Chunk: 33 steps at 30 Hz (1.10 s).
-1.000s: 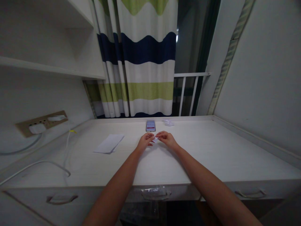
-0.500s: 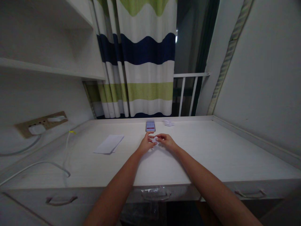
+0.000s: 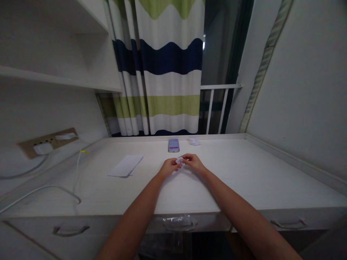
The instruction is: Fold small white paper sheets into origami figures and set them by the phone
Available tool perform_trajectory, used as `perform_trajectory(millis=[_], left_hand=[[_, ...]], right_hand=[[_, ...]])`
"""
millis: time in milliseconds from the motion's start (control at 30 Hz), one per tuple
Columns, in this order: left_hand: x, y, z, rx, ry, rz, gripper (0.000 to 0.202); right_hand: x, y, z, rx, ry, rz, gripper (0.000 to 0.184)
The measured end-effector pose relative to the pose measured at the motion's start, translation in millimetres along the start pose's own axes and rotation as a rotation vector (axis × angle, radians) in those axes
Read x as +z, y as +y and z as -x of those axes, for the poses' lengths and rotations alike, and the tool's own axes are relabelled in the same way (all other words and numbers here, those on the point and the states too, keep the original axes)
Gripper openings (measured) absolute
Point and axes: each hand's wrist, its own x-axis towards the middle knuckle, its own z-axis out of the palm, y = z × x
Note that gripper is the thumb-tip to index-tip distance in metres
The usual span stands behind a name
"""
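A small folded piece of white paper (image 3: 179,160) is held between my two hands, just above the desk. My left hand (image 3: 170,167) pinches its left side with closed fingers. On the other side, the fingers of my right hand (image 3: 192,161) grip the paper as well. The fingers cover part of it, so its full shape cannot be made out. Beyond my hands lies a phone (image 3: 173,145) with its screen lit. To its right sits another folded white paper piece (image 3: 194,142).
Flat white paper sheets (image 3: 125,166) lie on the white desk (image 3: 244,180) left of my hands. A white cable (image 3: 54,187) runs over the desk's left side from a socket panel (image 3: 51,141). A striped curtain (image 3: 173,83) hangs behind the desk.
My left fingers were spread and raised near the phone; now they are curled in and closed on the paper. My right hand has hardly moved.
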Motion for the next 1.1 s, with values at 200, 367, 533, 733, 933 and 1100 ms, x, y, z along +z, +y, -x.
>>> perform_trajectory(millis=[200, 367, 533, 733, 933, 1100], left_hand=[[-0.1, 1.8, 1.4, -0.034, -0.025, -0.011, 0.021], [2.7, 7.2, 3.1, -0.048, -0.036, 0.018, 0.026], [4.0, 12.1, 5.1, -0.052, -0.045, 0.063, 0.026], [3.7, 20.4, 7.4, -0.094, -0.059, 0.111, 0.026], [3.1, 18.0, 5.1, -0.102, -0.037, 0.098, 0.025], [2.3, 13.5, 4.3, -0.058, -0.013, 0.038, 0.025]], right_hand=[[0.1, 0.4, 0.7, 0.022, -0.035, 0.002, 0.027], [-0.7, 4.4, -0.7, 0.015, -0.044, 0.002, 0.030], [-1.9, 2.9, -0.3, 0.031, -0.058, -0.051, 0.027], [-2.0, 2.1, 0.2, 0.075, -0.060, -0.124, 0.026], [-1.8, 1.8, -0.5, 0.123, -0.025, -0.188, 0.026], [-3.7, 4.1, -2.3, 0.097, 0.005, -0.183, 0.025]])
